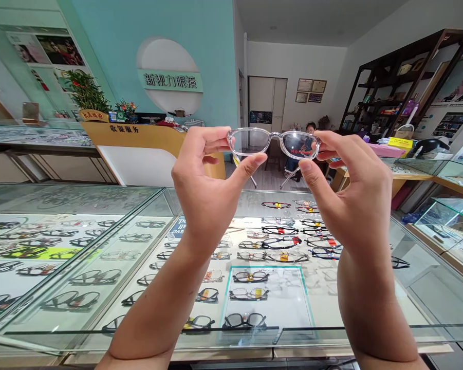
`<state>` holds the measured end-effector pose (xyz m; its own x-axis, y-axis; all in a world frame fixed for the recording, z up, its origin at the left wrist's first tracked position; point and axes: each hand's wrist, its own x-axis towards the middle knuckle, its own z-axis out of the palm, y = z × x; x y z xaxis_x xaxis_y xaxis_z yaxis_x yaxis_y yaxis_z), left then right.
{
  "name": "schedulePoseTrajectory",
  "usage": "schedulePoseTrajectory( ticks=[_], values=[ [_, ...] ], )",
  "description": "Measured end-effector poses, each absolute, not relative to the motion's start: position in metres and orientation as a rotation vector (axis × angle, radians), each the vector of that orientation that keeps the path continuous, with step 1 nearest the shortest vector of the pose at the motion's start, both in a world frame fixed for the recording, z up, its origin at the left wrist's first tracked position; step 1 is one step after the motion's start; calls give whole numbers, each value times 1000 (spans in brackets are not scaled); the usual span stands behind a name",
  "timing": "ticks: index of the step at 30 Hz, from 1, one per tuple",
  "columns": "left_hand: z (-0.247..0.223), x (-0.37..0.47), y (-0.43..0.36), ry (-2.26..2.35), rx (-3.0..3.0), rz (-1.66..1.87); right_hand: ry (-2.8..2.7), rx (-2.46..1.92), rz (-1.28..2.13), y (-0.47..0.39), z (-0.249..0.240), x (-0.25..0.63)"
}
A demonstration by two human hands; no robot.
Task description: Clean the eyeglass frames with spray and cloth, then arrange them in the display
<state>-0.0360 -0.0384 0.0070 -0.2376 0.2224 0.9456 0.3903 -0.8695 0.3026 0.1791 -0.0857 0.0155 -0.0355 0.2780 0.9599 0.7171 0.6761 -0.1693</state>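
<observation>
A pair of glasses [276,135] with a clear frame is held up in the air above the glass display case, its lenses level and its temples pointing away and down. Red print shows on the right lens. My left hand [211,180] grips the left end of the frame between thumb and fingers. At the right end, my right hand [347,185] pinches the rim and hinge in the same way. Below both arms, rows of glasses lie in the glass display case [270,334].
Another glass case [452,218] stands at the right, near a dark shelf unit [389,87]. A yellow and white counter [139,154] is behind at the left, with a potted plant [85,90] on it. A person [310,127] sits in the background.
</observation>
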Motion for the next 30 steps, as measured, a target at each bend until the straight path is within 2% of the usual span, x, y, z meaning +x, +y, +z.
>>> schedulePoseTrajectory(
  ticks=[14,30],
  values=[
    [8,-37,-43,-744,-1809,-2191,-1638,-842,-397,-86,16,179],
    [8,-36,-37,-832,-1981,-2284,-1546,-752,-493,-88,17,179]
  ],
)
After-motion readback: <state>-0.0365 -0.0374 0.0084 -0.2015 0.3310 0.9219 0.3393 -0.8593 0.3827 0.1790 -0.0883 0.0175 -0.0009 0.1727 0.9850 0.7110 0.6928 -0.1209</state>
